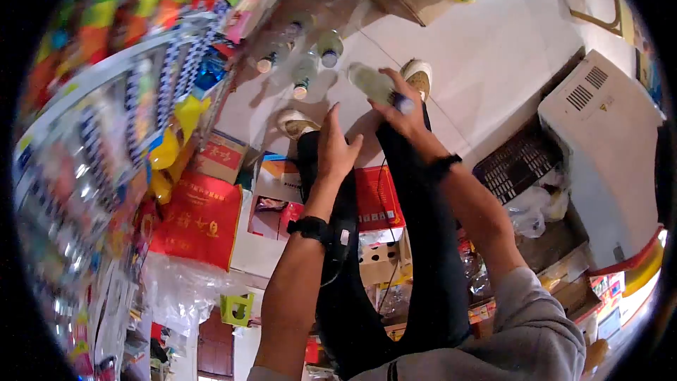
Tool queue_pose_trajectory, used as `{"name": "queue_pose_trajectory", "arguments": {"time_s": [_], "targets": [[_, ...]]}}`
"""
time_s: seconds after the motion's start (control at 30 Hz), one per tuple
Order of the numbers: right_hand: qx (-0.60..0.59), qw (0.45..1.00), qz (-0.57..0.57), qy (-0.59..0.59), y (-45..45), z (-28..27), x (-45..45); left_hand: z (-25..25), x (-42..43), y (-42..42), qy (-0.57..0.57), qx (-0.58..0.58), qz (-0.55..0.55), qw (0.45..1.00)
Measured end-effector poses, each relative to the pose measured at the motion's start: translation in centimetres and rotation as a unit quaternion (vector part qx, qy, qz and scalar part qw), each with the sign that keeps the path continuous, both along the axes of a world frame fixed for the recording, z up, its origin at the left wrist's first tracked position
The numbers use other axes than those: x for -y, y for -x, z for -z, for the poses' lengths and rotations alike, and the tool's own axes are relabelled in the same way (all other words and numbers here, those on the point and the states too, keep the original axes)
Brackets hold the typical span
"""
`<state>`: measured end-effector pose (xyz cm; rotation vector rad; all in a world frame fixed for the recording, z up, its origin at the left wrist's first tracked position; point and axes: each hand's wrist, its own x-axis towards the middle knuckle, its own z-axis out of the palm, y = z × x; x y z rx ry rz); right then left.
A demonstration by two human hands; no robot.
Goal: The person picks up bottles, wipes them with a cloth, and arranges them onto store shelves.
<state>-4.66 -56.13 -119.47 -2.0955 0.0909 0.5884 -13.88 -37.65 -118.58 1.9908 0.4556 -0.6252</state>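
My right hand (403, 109) is wrapped round a clear bottle (370, 81) near its capped end, holding it tilted above the tiled floor. The bottle's cap end points down toward my wrist. My left hand (338, 144) is held out with the thumb apart from the fingers and nothing in it. Beyond my hands several similar bottles stand on the floor: one with a light cap (303, 74), one with a dark cap (330, 48), and another (275, 53) farther left.
Shelves of colourful packets (106, 99) line the left side. A red bag (196, 222) and a red box (379, 197) lie below my hands. On the right stand a white appliance (599, 141) and a dark crate (518, 162). My shoe (417, 77) is beside the held bottle.
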Motion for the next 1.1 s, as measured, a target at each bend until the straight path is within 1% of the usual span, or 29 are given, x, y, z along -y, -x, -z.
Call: {"name": "queue_pose_trajectory", "arguments": {"time_s": [0.07,0.13,0.17,0.2,0.27,0.33,0.4,0.47,0.53,0.57,0.63,0.67,0.7,0.73,0.77,0.8,0.83,0.87,0.93,0.97,1.0,1.07,1.1], "targets": [[-0.048,0.997,0.054,-0.029,0.4,-5.9,0.5,-7.1,0.1,-3.7,-0.048,0.036,0.107,0.992],[-0.063,0.993,0.063,-0.078,0.6,-11.9,1.3,-12.1,0.5,-4.8,-0.040,0.077,0.117,0.989],[-0.096,0.993,0.051,-0.055,0.1,-15.7,1.4,-14.9,0.3,-5.4,-0.047,0.109,0.149,0.982],[-0.085,0.989,0.077,-0.088,1.9,-16.5,2.1,-17.7,0.5,-6.0,-0.054,0.142,0.182,0.972],[-0.107,0.985,0.048,-0.125,0.5,-24.6,2.4,-24.2,0.9,-6.6,-0.053,0.194,0.167,0.965],[-0.083,0.989,0.023,-0.123,-0.7,-31.8,2.1,-30.8,0.6,-7.2,-0.046,0.209,0.154,0.965],[-0.065,0.990,-0.006,-0.124,-1.5,-39.7,1.4,-38.1,-0.3,-7.4,-0.061,0.243,0.151,0.956],[0.010,0.998,-0.045,-0.051,-2.5,-48.0,0.4,-45.2,-1.0,-7.6,-0.077,0.279,0.145,0.946],[0.034,0.996,-0.063,-0.049,-2.9,-56.3,-0.6,-52.3,-1.9,-7.3,-0.103,0.294,0.133,0.941],[0.053,0.995,-0.072,-0.041,-2.9,-60.0,-1.4,-55.6,-2.4,-6.9,-0.112,0.336,0.121,0.927],[0.113,0.990,-0.079,-0.036,-3.3,-66.0,-2.8,-62.2,-2.7,-5.7,-0.149,0.361,0.103,0.915],[0.146,0.985,-0.061,-0.072,-3.0,-68.2,-3.3,-64.9,-2.8,-5.4,-0.169,0.366,0.091,0.911],[0.103,0.987,-0.122,-0.018,-3.2,-71.8,-3.5,-67.5,-3.1,-5.2,-0.178,0.395,0.071,0.899],[0.163,0.976,-0.136,-0.051,-2.4,-74.8,-3.8,-69.6,-3.2,-4.8,-0.187,0.417,0.047,0.888],[0.222,0.960,-0.151,-0.082,-1.6,-77.8,-4.1,-71.6,-3.5,-3.8,-0.189,0.421,0.047,0.886],[0.275,0.935,-0.200,-0.101,-4.0,-80.1,-6.5,-74.6,-5.4,-5.1,-0.212,0.445,0.021,0.870],[0.263,0.933,-0.223,-0.101,-1.1,-81.4,-6.0,-77.0,-5.2,-2.1,-0.197,0.401,0.035,0.894],[0.269,0.919,-0.268,-0.107,-0.9,-84.7,-6.7,-80.5,-6.2,-1.4,-0.204,0.410,0.013,0.889],[0.312,0.876,-0.323,-0.176,-0.7,-89.4,-8.3,-83.3,-9.2,-0.3,-0.178,0.501,-0.034,0.846],[0.275,0.870,-0.338,-0.230,-0.6,-91.4,-9.1,-84.0,-10.9,0.0,-0.116,0.532,-0.071,0.836],[0.344,0.830,-0.346,-0.270,-0.6,-92.9,-10.3,-87.4,-11.7,1.1,-0.124,0.547,-0.091,0.823],[0.438,0.780,-0.367,-0.254,-0.5,-96.4,-11.6,-94.2,-13.4,3.2,-0.141,0.577,-0.132,0.794],[0.496,0.750,-0.359,-0.252,-0.9,-98.3,-12.7,-97.7,-14.1,3.8,-0.189,0.627,-0.118,0.747]]}}
